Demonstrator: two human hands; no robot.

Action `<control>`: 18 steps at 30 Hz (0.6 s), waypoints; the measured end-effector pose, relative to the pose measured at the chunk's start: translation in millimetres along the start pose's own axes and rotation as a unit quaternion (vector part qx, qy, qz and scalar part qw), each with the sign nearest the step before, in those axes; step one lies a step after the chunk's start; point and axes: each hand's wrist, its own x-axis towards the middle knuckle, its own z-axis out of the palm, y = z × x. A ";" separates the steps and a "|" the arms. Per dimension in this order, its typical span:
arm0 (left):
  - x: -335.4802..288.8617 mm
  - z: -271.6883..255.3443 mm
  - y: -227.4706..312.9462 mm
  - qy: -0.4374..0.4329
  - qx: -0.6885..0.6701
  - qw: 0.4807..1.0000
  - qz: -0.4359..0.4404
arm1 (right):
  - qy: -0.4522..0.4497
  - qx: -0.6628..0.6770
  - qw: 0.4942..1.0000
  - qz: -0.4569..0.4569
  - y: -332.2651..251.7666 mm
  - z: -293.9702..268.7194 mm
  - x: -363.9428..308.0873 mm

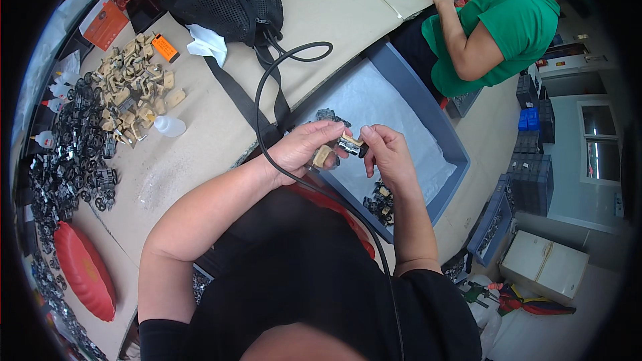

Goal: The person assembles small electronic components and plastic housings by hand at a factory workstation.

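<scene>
Both hands meet over a grey-blue plastic bin lined with whitish sheeting. Between them is a small toy vehicle part, black and silver with a tan piece on it. My left hand is closed, its thumb and fingers on the near side of the part. A loose tan plastic piece also sits in its curled fingers. My right hand pinches the part's black end between thumb and fingertips. Black toy chassis lie in the bin beyond my left hand, and black-and-tan assemblies lie below my right.
On the table at left are piles of tan pieces and black chassis, a white bottle, an orange box and a red tray. A black mesh bag trails straps; a black cable crosses my left wrist. A green-shirted person works at right.
</scene>
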 end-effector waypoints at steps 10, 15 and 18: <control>-0.2 2.1 0.5 0.020 -0.018 1.000 -0.004 | -0.045 0.047 0.998 -0.019 -1.1 -2.1 -2.0; -1.7 2.9 1.5 0.027 -0.010 1.000 -0.009 | -0.038 0.043 0.998 -0.007 -2.7 -0.9 -0.7; -1.6 3.0 1.6 0.029 -0.007 1.000 -0.010 | -0.036 0.045 0.998 0.001 -2.9 -1.4 0.2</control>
